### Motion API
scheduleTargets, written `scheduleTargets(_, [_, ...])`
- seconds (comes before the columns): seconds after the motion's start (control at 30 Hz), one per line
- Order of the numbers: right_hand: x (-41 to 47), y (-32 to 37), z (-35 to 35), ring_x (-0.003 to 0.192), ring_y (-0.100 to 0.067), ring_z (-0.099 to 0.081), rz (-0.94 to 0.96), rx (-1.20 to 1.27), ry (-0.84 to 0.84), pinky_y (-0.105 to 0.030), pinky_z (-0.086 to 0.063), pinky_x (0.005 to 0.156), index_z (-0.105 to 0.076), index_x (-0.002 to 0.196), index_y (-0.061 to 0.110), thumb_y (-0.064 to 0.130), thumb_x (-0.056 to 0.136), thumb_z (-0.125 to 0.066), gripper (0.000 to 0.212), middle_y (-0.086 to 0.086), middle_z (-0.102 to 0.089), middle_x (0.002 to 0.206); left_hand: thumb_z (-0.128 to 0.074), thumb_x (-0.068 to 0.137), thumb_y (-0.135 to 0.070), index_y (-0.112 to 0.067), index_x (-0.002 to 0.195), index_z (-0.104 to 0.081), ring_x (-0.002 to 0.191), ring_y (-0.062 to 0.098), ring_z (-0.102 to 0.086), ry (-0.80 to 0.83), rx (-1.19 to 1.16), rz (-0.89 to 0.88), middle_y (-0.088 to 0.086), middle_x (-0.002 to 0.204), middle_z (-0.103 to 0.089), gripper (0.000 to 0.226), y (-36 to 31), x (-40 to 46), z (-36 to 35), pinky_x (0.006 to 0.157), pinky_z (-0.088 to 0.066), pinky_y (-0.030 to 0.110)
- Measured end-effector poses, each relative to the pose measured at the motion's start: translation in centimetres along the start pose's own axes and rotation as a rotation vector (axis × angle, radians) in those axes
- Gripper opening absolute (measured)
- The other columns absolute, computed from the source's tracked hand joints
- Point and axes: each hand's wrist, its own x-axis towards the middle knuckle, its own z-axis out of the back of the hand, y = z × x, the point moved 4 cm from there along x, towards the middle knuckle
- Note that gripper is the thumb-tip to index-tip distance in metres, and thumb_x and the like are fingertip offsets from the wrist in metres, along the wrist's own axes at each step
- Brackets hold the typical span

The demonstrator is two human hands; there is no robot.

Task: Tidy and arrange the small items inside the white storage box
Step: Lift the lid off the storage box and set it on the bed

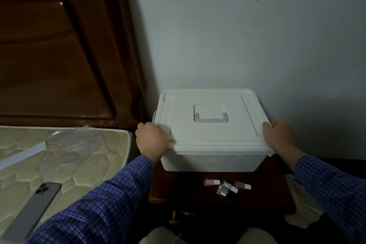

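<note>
The white storage box point(210, 159) stands on a dark wooden nightstand point(267, 200) against the wall. Its white lid point(208, 134) is on, with a folded grey handle point(211, 120) in a recess at the middle. My left hand point(151, 139) grips the lid's left edge, fingers curled over the rim. My right hand point(279, 134) grips the lid's right edge in the same way. In front of the box lie several small nail polish bottles point(227, 186), pink, silver and dark, with white caps. The box's inside is hidden.
A mattress point(79, 164) lies to the left, with a phone point(33, 208) face down, a white strip point(21, 154) and clear plastic bags point(79, 138) on it. A brown wooden headboard point(59, 55) rises behind. My knees show at the bottom edge.
</note>
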Motion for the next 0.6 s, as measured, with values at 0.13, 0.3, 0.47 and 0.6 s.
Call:
scheduleTargets(0.13, [-0.1,0.4,0.5,0.058,-0.028,-0.052,-0.022,-0.005,0.016,-0.035,-0.044,0.059,-0.047,0.06,0.011,0.024,0.09,-0.054,0.033,-0.01,-0.048,0.062,-0.046,0.098,-0.023,0.002,0.104,-0.061,0.106,0.038,-0.053,-0.013,-0.039,0.002,0.02,0.114,-0.054,0.03,-0.2,0.4,0.7,0.091,-0.043,0.044])
scheduleTargets(0.3, [-0.6,1.6,2.0,0.054,-0.028,-0.048,0.001,0.015,-0.009,-0.032,-0.037,0.053,-0.048,0.056,0.01,0.02,0.089,-0.056,0.035,-0.009,-0.044,0.057,-0.053,0.094,-0.021,0.0,0.1,-0.061,0.106,0.036,-0.052,-0.052,-0.251,0.024,0.019,0.115,-0.053,0.024,-0.4,0.6,2.0,0.096,-0.044,0.047])
scheduleTargets(0.47, [-2.3,4.1,3.4,0.074,-0.037,-0.062,0.023,0.142,-0.046,-0.031,-0.043,0.054,-0.059,0.073,-0.003,0.023,0.092,-0.058,0.033,-0.021,-0.06,0.071,-0.055,0.088,-0.022,-0.011,0.111,-0.052,0.098,0.027,-0.058,-0.043,-0.496,0.08,0.009,0.114,-0.055,0.026,0.1,0.6,4.1,0.087,-0.052,0.044])
scheduleTargets(0.6, [-4.3,6.6,3.3,0.061,-0.014,-0.053,0.03,0.337,0.053,-0.023,-0.039,0.056,-0.063,0.078,0.012,0.031,0.093,-0.065,0.024,0.001,-0.057,0.069,-0.057,0.086,-0.021,-0.018,0.105,-0.049,0.081,0.011,-0.061,-0.045,-0.673,0.068,-0.005,0.096,-0.059,0.021,2.6,0.7,7.0,0.063,-0.049,0.028])
